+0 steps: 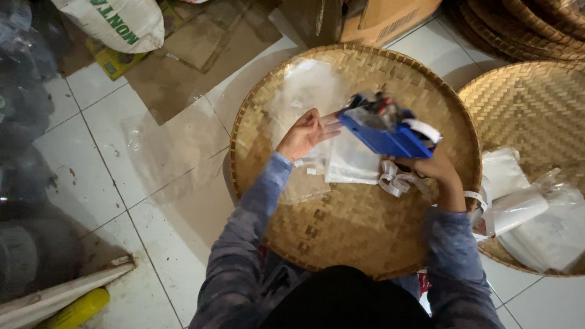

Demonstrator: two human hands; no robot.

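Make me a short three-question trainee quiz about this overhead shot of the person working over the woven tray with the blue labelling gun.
1. True or false: the right hand holds the blue labelling gun.
2. What does the left hand rest on? A) the cardboard box B) clear plastic bags on the round woven tray C) the white sack
3. Fill in: a second woven tray to the right holds a pile of ____ plastic bags.

Key: 1 true; 2 B; 3 clear.
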